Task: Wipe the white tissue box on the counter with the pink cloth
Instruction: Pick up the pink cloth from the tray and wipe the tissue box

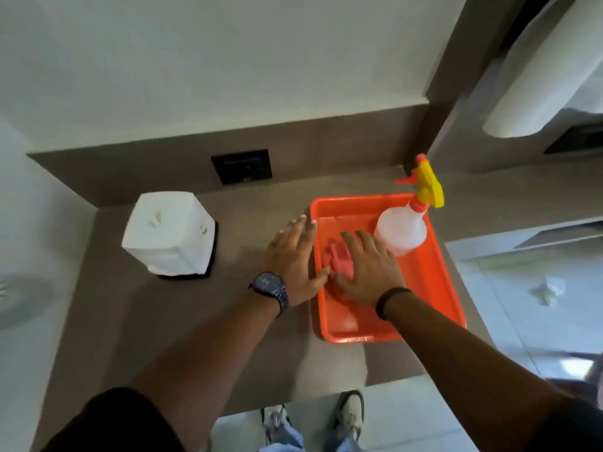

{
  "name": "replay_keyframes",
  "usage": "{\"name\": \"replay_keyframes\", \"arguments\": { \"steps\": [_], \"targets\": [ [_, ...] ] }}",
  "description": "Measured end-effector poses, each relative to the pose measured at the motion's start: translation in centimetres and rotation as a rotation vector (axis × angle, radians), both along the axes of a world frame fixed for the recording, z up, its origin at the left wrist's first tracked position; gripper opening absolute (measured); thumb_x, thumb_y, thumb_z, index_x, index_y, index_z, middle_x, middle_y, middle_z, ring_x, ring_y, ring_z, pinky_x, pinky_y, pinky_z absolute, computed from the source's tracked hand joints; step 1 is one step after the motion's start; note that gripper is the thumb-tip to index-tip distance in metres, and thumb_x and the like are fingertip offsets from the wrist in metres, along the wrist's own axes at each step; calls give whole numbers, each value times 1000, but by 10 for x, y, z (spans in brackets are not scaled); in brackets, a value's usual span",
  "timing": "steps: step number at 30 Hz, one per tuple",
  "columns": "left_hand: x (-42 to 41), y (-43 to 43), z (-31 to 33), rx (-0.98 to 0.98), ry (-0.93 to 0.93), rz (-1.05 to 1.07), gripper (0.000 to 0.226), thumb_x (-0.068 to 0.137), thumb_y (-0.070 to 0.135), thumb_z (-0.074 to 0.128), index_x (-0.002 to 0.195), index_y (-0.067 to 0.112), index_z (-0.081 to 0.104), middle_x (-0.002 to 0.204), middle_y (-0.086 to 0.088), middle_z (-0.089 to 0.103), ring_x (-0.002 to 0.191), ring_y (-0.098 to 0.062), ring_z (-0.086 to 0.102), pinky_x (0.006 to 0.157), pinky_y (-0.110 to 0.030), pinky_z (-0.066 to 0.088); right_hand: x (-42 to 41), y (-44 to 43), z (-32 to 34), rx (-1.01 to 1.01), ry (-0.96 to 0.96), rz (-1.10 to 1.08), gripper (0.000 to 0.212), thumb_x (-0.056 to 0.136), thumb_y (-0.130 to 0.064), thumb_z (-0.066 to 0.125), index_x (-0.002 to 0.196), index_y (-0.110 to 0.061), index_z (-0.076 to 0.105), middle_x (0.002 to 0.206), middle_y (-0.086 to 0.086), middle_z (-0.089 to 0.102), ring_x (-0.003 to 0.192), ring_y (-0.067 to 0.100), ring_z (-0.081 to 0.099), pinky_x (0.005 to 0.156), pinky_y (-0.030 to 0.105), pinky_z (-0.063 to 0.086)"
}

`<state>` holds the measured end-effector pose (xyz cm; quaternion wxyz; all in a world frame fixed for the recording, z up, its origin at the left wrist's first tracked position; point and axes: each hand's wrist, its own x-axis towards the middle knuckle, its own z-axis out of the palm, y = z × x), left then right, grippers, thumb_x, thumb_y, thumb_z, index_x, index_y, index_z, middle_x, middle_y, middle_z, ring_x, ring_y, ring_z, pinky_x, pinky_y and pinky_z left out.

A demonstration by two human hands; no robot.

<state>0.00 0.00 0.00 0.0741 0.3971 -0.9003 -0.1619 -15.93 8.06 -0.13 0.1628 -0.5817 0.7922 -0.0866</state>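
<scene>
- No legible text, brand, number or sign anywhere in head view.
- White tissue box (169, 231): faint grey marks on top face, too blurred to read as letters.
- Watch (268, 283) on left wrist: dark face w/ pale marks, unreadable.
- Wall socket plate (241, 166): small pale patch at lower edge, poss. a label, too small to tell.
- Spray bottle (402, 228): translucent body, no print seen.
- Orange tray (424, 272): no markings visible on rim or base.
</scene>
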Motion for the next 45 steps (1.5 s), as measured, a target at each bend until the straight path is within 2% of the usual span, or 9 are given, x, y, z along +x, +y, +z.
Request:
{"name": "replay_keyframes", "arguments": {
  "steps": [8,15,19,24,28,30,35,40,45],
  "targets": [
    [-9,9,-37,-8,-27,-87,82,85,44,42,148,3,11,158,-18,10,145,-28,6,118,-42,7,-1,-6,-40,125,154,74,73,79,-66,47,144,-37,32,154,12,36,138,40,35,104,57,38],
    [-9,11,-39,-2,-4,-80,77,86,37,46,147,0,15,157,-20,14,144,-32,13,116,-41,10,7,-16,-42,43,166,-16,46,86,-36,56,131,-28,50,138,13,51,122,43,46,90,55,47],
    [-5,-5,-29,43,-25,-112,86,87,51,50,148,4,12,158,-17,10,145,-27,4,118,-38,0,8,-29,-29,-204,-222,-364,47,84,-20,62,131,-16,55,130,21,55,117,44,50,96,52,45],
    [46,-80,41,-120,117,-2,87,79,62,50,141,3,35,148,-22,34,141,-35,23,115,-48,23,55,-84,13,-729,-652,-582,45,76,-14,63,121,-6,63,114,18,66,106,35,61,93,40,48],
    [122,-136,81,-195,-24,-8,111,62,83,52,145,13,29,149,-16,34,139,-31,28,111,-52,31,121,-127,24,-639,-1255,-681,7,78,-36,64,78,-34,57,70,-5,54,58,12,56,53,29,51],
    [157,-153,85,-97,-213,19,134,43,95,52,148,22,12,156,-8,21,141,-27,21,112,-49,27,151,-140,11,-508,-1348,-671,29,80,-42,66,65,-31,44,60,-7,44,47,7,47,47,22,47],
    [200,-166,66,45,-520,42,159,19,94,58,146,27,-10,157,-3,10,142,-24,12,112,-44,25,201,-165,-13,-356,-1473,-671,26,65,-53,61,74,-30,53,65,-11,52,59,11,54,66,34,57],
    [195,-167,62,-19,-476,21,149,35,72,80,149,16,2,153,-9,21,138,-29,21,110,-43,25,225,-191,-14,-357,-1357,-468,39,80,-67,58,113,-48,64,125,-12,66,118,10,60,107,45,48],
    [192,-162,64,-42,-424,12,142,40,60,88,148,12,9,152,-10,23,137,-29,22,111,-41,22,233,-188,-22,-369,-1417,-515,40,93,-53,48,124,-36,67,130,-8,67,124,10,58,113,42,43]
  ]
}}
